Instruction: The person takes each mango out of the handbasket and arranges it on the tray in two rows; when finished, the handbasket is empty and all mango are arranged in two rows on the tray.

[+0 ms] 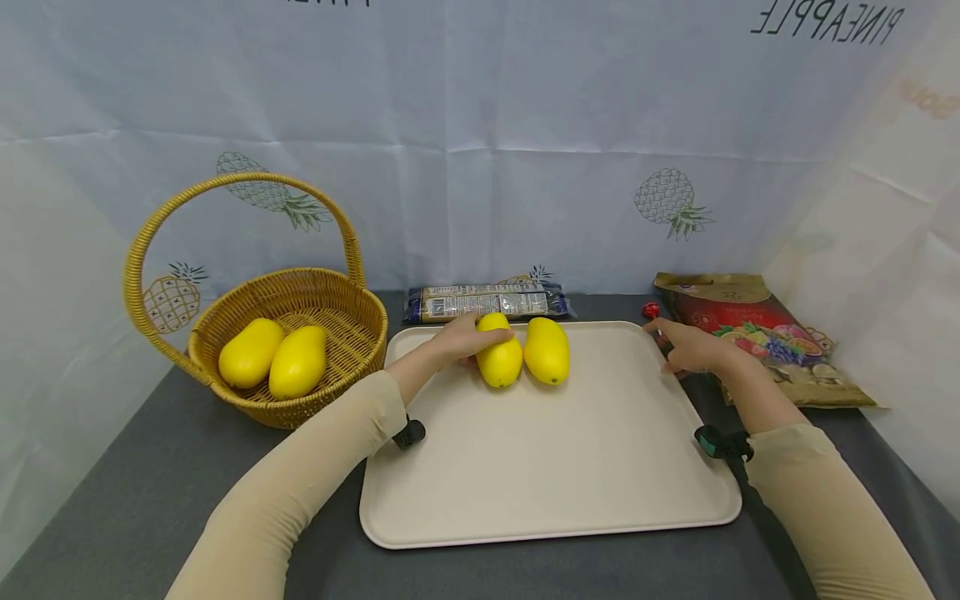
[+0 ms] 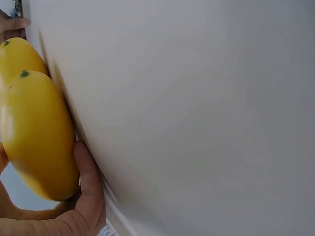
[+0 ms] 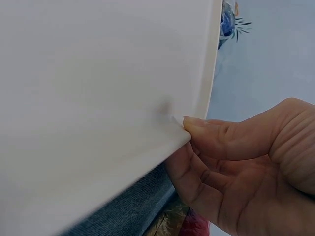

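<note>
At the back of a cream tray (image 1: 562, 467), my left hand (image 1: 459, 337) grips a yellow mango (image 1: 500, 367) from its left side. In the left wrist view, fingers and thumb curl round the lower end of this mango (image 2: 42, 137). Right beside it on the tray is a second mango (image 1: 547, 352), partly hidden behind the first in the left wrist view. My right hand (image 1: 692, 346) pinches the tray's back right corner; the right wrist view shows the thumb over the rim (image 3: 189, 135) and fingers beneath.
A yellow wicker basket (image 1: 367, 329) with a tall handle stands left of the tray, holding two mangoes (image 1: 273, 358). Behind the tray lies a dark blue packet (image 1: 487, 302). To the right are a red-and-gold bag (image 1: 757, 333) and a small red ball-shaped item (image 1: 651, 310).
</note>
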`<state>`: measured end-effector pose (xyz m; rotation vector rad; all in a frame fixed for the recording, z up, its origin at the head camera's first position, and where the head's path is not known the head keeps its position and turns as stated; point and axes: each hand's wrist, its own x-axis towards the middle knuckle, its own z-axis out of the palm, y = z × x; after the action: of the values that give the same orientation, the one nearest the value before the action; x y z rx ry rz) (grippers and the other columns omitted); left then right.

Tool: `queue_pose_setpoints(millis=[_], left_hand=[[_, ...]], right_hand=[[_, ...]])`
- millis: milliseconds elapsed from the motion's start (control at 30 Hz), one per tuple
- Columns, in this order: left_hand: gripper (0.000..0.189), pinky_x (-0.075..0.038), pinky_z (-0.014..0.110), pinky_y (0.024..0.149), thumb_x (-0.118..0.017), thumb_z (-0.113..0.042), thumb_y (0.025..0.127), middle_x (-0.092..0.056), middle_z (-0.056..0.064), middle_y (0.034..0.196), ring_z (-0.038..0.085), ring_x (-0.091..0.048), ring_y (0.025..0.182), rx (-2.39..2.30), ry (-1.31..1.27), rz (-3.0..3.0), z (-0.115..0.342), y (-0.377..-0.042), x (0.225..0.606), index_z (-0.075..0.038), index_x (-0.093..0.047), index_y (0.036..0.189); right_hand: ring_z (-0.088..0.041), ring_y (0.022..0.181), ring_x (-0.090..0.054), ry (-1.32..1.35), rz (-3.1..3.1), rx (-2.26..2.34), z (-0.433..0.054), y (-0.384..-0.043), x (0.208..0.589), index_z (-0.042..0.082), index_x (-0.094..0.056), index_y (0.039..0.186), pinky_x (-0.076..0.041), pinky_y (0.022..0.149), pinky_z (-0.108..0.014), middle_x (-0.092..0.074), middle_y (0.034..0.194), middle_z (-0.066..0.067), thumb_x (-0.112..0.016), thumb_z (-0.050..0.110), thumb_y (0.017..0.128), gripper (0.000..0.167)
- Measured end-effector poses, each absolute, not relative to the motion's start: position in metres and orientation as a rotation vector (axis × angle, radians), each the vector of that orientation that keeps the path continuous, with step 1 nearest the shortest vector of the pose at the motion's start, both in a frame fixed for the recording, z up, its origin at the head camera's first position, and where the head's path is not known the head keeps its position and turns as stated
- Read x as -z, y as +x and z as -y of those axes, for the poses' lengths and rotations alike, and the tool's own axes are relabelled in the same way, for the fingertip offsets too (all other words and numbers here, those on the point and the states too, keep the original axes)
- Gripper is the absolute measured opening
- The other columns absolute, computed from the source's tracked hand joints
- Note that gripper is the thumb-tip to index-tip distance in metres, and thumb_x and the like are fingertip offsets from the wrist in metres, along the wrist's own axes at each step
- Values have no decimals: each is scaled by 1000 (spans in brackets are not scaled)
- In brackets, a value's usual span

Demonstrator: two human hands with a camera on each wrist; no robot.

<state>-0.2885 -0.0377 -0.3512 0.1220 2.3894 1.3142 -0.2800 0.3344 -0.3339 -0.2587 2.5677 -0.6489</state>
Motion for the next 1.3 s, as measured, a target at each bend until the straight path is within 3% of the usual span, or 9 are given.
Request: queue_pose_setpoints(millis=[567, 867, 1000, 1100, 1300], left_hand=[[61, -62, 30, 72, -66, -49, 90, -61, 17, 121, 24, -66, 96, -1244, 124, -2473, 37, -284, 347, -1, -56, 128], [66, -55, 29, 75, -61, -57, 90, -60, 13, 113, 19, -55, 84, -1069, 127, -2583, 47, -283, 334, -2, -58, 126], [72, -58, 34, 91, -60, -58, 91, -55, 14, 137, 25, -66, 102, -1098, 107, -2539, 52, -283, 325, -3, -51, 137], [77, -55, 40, 101, -60, -56, 92, -43, 15, 152, 32, -63, 121, -1159, 99, -2495, 56, -282, 317, -4, -42, 145], [77, -51, 45, 107, -60, -52, 94, -37, 14, 156, 34, -56, 130, -1269, 117, -2446, 65, -276, 296, -6, -35, 150]], right_hand=[[-47, 118, -52, -266, -2563, 667, -335, -279, 335, -5, -22, 150, -61, 87, -47, -34, 141, -40, -64, -8, 82, 80], [-46, 117, -53, -267, -2562, 652, -334, -280, 335, -5, -22, 149, -61, 87, -45, -35, 140, -40, -63, -8, 83, 78], [-47, 118, -53, -267, -2556, 656, -334, -280, 334, -5, -21, 150, -61, 86, -45, -34, 141, -40, -63, -8, 83, 79], [-47, 118, -53, -266, -2546, 660, -334, -280, 333, -6, -19, 150, -61, 86, -45, -33, 142, -41, -62, -8, 83, 80], [-47, 118, -52, -263, -2541, 666, -334, -280, 334, -6, -19, 150, -61, 86, -45, -32, 141, -41, -61, -8, 84, 79]])
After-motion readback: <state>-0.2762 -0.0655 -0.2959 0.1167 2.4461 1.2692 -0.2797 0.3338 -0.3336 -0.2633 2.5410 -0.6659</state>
